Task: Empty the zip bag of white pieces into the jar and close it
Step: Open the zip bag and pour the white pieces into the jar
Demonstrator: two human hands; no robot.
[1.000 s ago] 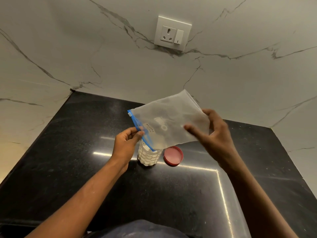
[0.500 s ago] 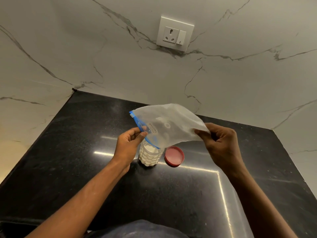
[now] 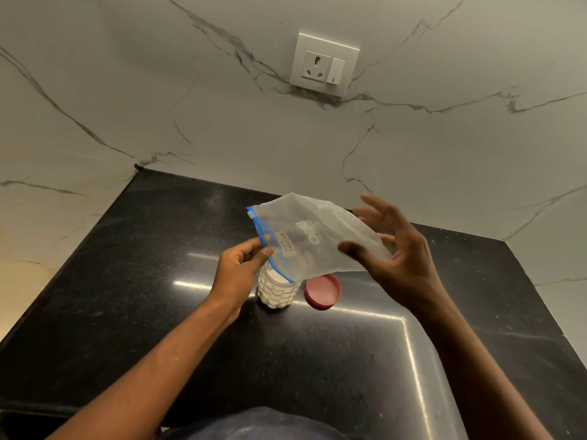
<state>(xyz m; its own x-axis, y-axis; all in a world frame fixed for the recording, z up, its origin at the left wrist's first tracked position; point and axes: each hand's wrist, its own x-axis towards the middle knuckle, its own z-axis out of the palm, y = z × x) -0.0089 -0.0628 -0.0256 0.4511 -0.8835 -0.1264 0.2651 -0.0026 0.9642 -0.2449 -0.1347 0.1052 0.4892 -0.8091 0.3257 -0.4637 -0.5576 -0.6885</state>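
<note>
A clear jar (image 3: pixel 275 293) full of white pieces stands uncapped on the black counter (image 3: pixel 133 281). Its red lid (image 3: pixel 322 291) lies flat just to its right. Above the jar hangs a translucent zip bag (image 3: pixel 313 236) with a blue zip strip, its mouth tipped down at the jar's opening. It looks nearly empty. My left hand (image 3: pixel 239 270) pinches the bag's zip edge beside the jar. My right hand (image 3: pixel 394 252) is at the bag's raised bottom corner, fingers spread, the thumb under the plastic.
A marble wall rises behind the counter, with a white socket and switch plate (image 3: pixel 324 64) above. The counter's front edge runs close to my body at the bottom of the view.
My right hand has gone from pinching the bag's bottom corner to spread fingers, and the bag's far end has dropped a little. The left hand stays at the zip edge.
</note>
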